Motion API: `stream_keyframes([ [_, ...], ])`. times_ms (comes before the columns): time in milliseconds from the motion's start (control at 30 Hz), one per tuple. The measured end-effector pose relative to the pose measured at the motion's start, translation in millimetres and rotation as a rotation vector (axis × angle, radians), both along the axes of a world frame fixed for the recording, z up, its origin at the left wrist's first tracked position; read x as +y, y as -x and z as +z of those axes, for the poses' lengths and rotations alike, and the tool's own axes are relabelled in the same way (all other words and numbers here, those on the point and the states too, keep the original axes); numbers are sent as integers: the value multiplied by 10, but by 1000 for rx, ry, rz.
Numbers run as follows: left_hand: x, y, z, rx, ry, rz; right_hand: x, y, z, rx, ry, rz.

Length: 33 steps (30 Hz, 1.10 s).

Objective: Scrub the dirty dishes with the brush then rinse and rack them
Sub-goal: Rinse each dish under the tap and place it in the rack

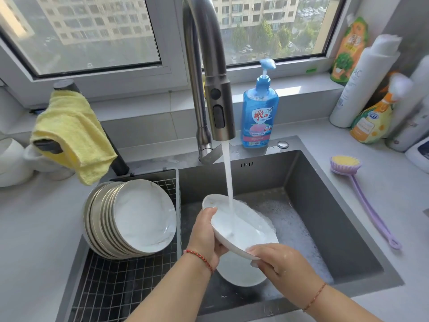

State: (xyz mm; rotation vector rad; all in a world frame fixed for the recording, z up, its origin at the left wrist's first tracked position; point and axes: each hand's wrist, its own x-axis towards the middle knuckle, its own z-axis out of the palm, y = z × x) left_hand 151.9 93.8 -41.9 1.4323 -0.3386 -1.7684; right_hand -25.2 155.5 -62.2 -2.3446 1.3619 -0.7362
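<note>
A white plate is tilted under the running water from the faucet over the sink. My left hand grips its left rim, thumb on the inside. My right hand holds its near rim with curled fingers. Another white dish lies on the sink floor below, amid suds. Several washed plates lean in a stack on the wire rack at the left. The purple brush with a yellow head lies on the counter to the right of the sink.
A blue dish soap bottle stands behind the sink. A yellow cloth hangs over a dark handle at the left. Bottles and a roll crowd the right back corner. White cups sit at far left.
</note>
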Motion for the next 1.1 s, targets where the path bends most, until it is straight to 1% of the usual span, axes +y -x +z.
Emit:
stream_keyframes([
  [133, -18, -41, 48, -58, -89, -49, -36, -70, 104, -95, -103, -37],
  [200, -18, -54, 59, -78, -111, -86, -74, -104, 149, -126, -187, -58],
  [300, -12, -67, 70, -92, -143, -103, -144, -139, 238, -62, -212, -54],
  [433, 13, -82, 99, -84, -154, -86, -176, -178, 307, 103, -188, -25],
  [500, 42, -76, 108, -62, -163, -70, -136, -204, 292, 206, -48, -27],
  [567, 81, -68, 97, -12, -184, -46, -74, -231, 229, 258, 31, -9],
  [633, 107, -76, 45, 65, -199, 12, -32, -206, 142, 258, 32, 16],
  [733, 161, -75, 16, 174, -169, 77, 13, -115, 193, 182, -124, 65],
  [833, 187, -51, 53, 251, -127, 100, -2, -179, 410, 217, -218, 109],
  [900, 180, -22, 52, 274, -103, 38, -40, -249, 482, 290, -362, 182],
  [967, 203, 21, 70, 272, -76, -34, -169, -348, 512, 303, -440, 233],
  [1033, 239, 61, 108, 253, -22, -61, -330, -418, 473, 315, -480, 243],
  [1100, 274, 100, 134, 252, 21, -62, -525, -415, 403, 391, -474, 210],
])
